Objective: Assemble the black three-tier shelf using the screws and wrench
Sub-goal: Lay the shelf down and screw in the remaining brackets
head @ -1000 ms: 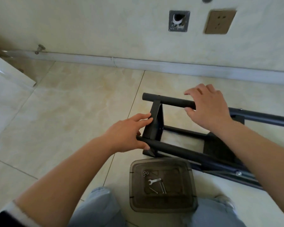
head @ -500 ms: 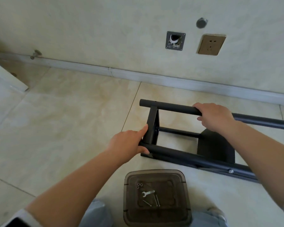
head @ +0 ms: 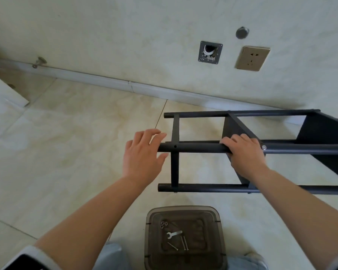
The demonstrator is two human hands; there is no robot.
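Note:
The black shelf frame (head: 195, 148) lies on its side on the tiled floor, its round posts running left to right. My right hand (head: 244, 152) grips the upper near post beside a black shelf panel (head: 232, 125). At the left end of that same post my left hand (head: 142, 152) is spread, fingers straight, touching or just off the post's end. A small silver wrench (head: 173, 234), several long screws (head: 183, 244) and small nuts (head: 164, 224) lie in a smoky plastic tray (head: 150, 230) near my knees.
A wall with a brass socket plate (head: 252, 57) and an open metal box (head: 210, 52) stands just behind the frame. A white skirting strip (head: 105, 79) runs along its foot. A white panel edge (head: 6, 90) sits at the far left.
The frame has been rolled over, so another post now faces up. My left hand let go of the end bar and spread wide. My right hand shifted its grip to the near upper post.

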